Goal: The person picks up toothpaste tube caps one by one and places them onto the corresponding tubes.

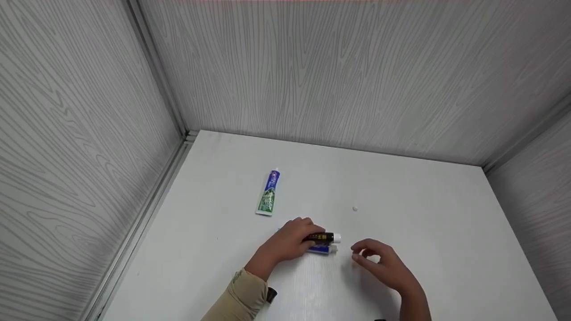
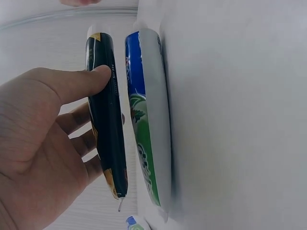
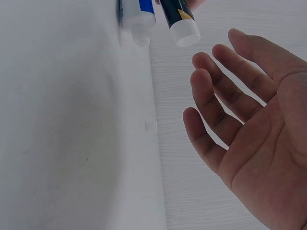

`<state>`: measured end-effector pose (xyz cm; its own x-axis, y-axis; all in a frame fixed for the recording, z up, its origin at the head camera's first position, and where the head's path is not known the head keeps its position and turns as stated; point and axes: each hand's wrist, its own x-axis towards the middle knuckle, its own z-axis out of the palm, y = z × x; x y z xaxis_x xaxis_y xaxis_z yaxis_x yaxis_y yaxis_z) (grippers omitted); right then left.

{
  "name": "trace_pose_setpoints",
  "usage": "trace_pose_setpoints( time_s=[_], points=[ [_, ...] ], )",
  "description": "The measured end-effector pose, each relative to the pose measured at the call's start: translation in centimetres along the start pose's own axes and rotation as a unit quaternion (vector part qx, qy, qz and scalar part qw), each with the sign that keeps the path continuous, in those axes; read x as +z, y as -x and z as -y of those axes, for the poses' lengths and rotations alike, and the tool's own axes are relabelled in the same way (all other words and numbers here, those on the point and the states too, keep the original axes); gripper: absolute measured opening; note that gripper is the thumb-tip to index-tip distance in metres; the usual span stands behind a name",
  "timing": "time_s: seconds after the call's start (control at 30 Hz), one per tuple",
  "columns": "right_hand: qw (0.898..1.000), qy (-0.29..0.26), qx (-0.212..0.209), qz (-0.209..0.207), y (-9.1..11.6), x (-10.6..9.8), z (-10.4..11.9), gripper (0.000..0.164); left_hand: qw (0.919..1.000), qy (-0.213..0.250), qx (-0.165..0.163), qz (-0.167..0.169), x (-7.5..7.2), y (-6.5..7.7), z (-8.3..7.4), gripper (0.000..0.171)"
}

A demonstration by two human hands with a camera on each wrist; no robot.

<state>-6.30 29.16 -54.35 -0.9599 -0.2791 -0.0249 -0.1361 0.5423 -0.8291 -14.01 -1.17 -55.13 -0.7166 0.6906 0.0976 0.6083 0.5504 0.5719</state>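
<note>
My left hand (image 1: 289, 240) pinches a black toothpaste tube (image 1: 323, 237) with gold markings between thumb and fingers. Its white cap (image 3: 185, 32) points to the right, toward my other hand. Alongside and slightly nearer me, a blue, green and white toothpaste tube (image 2: 148, 120) lies on the table, a narrow pale nozzle (image 3: 140, 37) at its end. In the head view the left hand hides much of both tubes. Just right of the tube ends, my right hand (image 1: 384, 264) hovers with its fingers loosely bent and nothing in them.
Farther back on the white table (image 1: 424, 200) lies another blue and green toothpaste tube (image 1: 269, 192). A small white piece (image 1: 354, 208) sits behind the right hand. Close to the left sleeve (image 1: 247, 292) is a small black object (image 1: 271, 294). Grey wood-grain panels (image 1: 312, 76) enclose the table.
</note>
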Motion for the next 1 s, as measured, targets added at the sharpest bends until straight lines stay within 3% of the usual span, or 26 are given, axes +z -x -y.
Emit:
trace_pose_setpoints(
  time_s=[0.4,1.0],
  points=[
    [1.000,0.016,0.011,0.002,-0.1,0.0,-0.2,0.027,0.9997,0.003,-0.021,-0.008,0.0,-0.9,1.9,0.035],
    [1.000,0.014,0.005,0.002,-0.1,-0.1,-0.6,0.029,0.9992,-0.018,-0.036,0.003,0.4,-1.9,2.4,0.035]
  ],
)
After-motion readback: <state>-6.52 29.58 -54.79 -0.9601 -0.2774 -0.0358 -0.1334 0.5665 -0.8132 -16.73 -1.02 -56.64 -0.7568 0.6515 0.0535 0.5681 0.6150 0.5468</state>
